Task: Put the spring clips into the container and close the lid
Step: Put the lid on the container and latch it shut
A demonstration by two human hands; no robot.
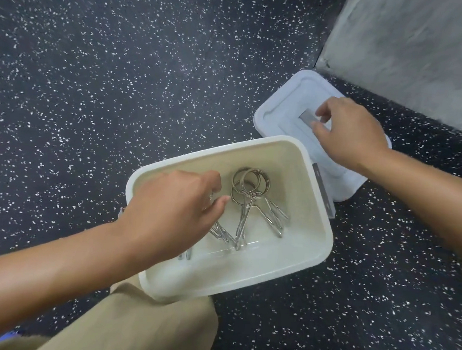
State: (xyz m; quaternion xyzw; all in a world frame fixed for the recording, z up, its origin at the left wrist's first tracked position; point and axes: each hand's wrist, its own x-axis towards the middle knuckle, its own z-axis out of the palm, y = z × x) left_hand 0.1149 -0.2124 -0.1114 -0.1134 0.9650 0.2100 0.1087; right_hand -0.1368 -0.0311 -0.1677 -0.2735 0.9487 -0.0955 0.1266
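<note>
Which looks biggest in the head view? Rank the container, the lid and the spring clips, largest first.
1. Container, clearly largest.
2. Lid, partly hidden by the right hand and farther away, so its true size is unsure.
3. Spring clips, smallest.

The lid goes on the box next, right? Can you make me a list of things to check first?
1. Spring clips inside the container: ok, several lie on its bottom.
2. Clips left out on the speckled floor: ok, none in view.
3. Left hand out of the container: not ok, it reaches inside, over the clips.
4. Left hand empty: cannot tell, the fingers curl over a clip.
5. Right hand gripping the lid: ok, fingers are at its centre handle.
6. Lid free to lift: ok, it lies flat on the floor beside the container, nothing on it but the hand.
</note>
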